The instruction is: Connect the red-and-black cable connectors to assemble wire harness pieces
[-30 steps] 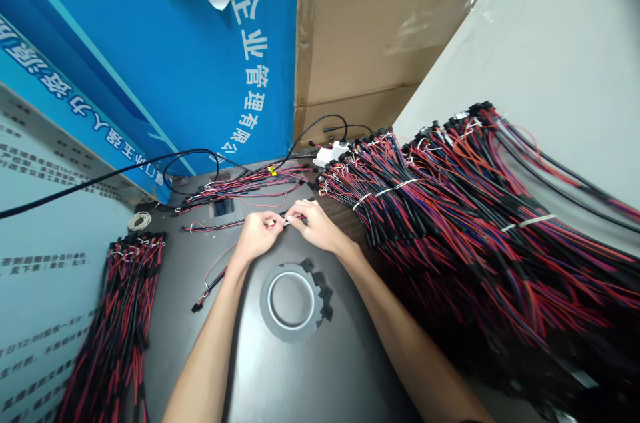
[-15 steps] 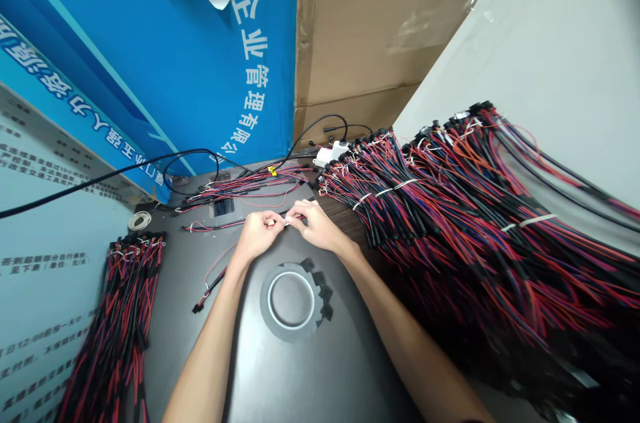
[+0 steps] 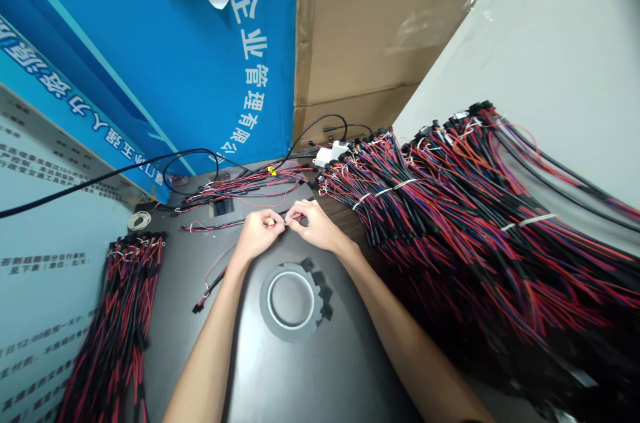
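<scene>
My left hand is pinched closed on a thin red-and-black wire above the grey table. Fingertip to fingertip with it, my right hand pinches the same run of wire, and a small dark spot shows between the fingertips. Most of the held part is hidden by the fingers. Just below the hands lies a roll of tape, with dark torn tape pieces along its right side. A cable with a black connector rests left of my left forearm.
Bundled red and black cables are heaped on the right. Another cable bundle hangs along the left edge. Loose wires lie at the back, near a white coil and a black cord. Blue panels and cardboard stand behind.
Both hands stay in nearly the same place. The fingertips have shifted slightly; the pale bit between them has given way to a small dark spot on the wire.
</scene>
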Action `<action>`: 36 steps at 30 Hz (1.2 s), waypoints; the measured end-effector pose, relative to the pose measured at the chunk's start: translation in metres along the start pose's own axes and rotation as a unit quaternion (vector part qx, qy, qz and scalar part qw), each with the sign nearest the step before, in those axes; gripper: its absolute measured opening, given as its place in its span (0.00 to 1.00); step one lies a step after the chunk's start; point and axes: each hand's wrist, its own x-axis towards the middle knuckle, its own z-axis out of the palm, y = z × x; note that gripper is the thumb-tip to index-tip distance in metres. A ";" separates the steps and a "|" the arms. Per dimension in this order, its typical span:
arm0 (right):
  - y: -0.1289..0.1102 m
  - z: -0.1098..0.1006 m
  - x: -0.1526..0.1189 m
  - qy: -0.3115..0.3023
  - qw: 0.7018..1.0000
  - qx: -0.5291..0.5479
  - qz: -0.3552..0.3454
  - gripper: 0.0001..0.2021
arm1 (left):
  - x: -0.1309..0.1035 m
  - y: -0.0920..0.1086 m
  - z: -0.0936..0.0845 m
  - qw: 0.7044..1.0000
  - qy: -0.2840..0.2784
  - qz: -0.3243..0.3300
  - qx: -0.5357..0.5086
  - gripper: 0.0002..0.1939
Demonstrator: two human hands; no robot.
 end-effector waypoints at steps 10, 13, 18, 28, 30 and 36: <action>-0.001 0.000 0.001 0.004 1.000 0.009 0.010 0.05 | 0.000 -0.002 0.001 1.000 0.000 -0.001 0.018 0.14; 0.000 0.001 0.002 0.010 1.000 0.011 0.004 0.04 | 0.000 -0.001 0.001 1.000 -0.001 -0.002 0.024 0.15; 0.002 0.002 0.003 0.011 1.000 0.012 0.006 0.04 | -0.001 0.002 0.001 1.000 0.000 0.002 0.030 0.15; 0.003 0.001 0.003 0.006 1.000 0.020 0.006 0.04 | -0.002 0.006 0.001 1.000 -0.005 -0.001 0.003 0.17; 0.002 0.000 0.003 0.007 1.000 0.024 0.010 0.03 | -0.002 0.006 0.001 1.000 -0.009 -0.007 -0.008 0.17; 0.001 0.000 0.002 0.017 0.999 0.023 0.017 0.04 | -0.001 0.004 0.001 0.999 -0.012 -0.021 -0.027 0.19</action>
